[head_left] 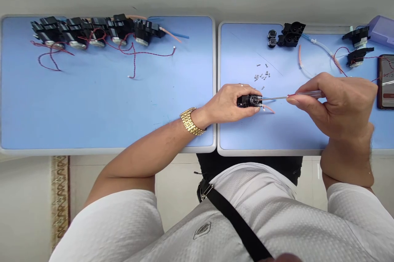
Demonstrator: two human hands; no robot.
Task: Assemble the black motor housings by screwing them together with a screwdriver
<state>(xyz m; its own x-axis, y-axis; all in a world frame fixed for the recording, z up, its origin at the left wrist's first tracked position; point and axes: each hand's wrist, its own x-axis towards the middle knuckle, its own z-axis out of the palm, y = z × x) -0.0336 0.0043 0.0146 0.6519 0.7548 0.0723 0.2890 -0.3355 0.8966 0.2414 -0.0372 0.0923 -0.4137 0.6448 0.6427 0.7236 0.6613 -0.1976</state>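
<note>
The left hand point(230, 102) is clamped on the black part point(245, 101), with fingers along its far side and the thumb along its near side. The part is located over the right surface point(246, 135), just right of its left edge and well inside its front edge. The left wrist crosses the gap between the right surface and the left surface point(101, 110).

The right hand point(341, 102) is closed on the handle of the screwdriver point(310, 94). The shaft points left, nearly level across the view, and its tip meets the round end of the part. The hands are apart, with the shaft spanning the interval between them. A short orange tube point(269, 109) extends rightward from beside the part.

Loose screws point(262, 76) lie scattered beyond the part. Toward the far edge are two small round parts point(272, 38) and, just beside them, a black housing point(291, 34). At the right are two black assemblies, a purple container point(381, 30) and a phone point(386, 83), which is cut off by the view border.

On the left surface, a row of black assemblies point(92, 30) with red wires follows the far edge; the blue top extends from the row to the front edge.
</note>
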